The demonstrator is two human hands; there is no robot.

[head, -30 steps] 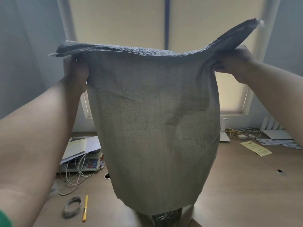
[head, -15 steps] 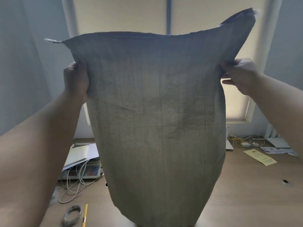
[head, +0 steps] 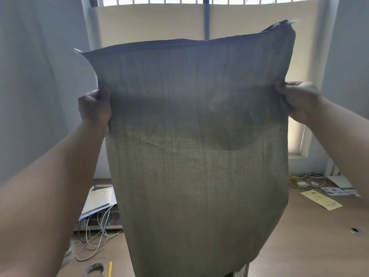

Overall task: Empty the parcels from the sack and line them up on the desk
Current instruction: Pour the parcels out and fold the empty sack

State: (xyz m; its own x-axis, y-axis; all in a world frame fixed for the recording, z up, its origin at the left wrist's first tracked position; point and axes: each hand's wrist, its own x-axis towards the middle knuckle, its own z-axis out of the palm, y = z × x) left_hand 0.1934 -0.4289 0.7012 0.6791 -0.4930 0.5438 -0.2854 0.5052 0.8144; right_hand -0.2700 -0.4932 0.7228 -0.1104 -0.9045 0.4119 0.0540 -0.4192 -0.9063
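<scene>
Between our two raised hands the sack hangs flat in front of the window, its lower edge down near the desk. Our left hand has its fingers curled tight round a fold of the left edge. Our right hand grips the right edge the same way, below the upper corners, so the top strip stands up above both fists.

We judge the cloth to be a thin woven weave: light shows through it. It looks light, limp and a little slick, and likely to sag or slide if held by one corner alone. Bunched side edges, as now, seem the sound place to take hold. A darker patch shows right of centre; we cannot tell whether it is a parcel inside or a stain. No parcels are plainly visible.

Left of the sack lie papers and loose cables, with a yellow pencil nearer us. Far right lies a yellow slip.
</scene>
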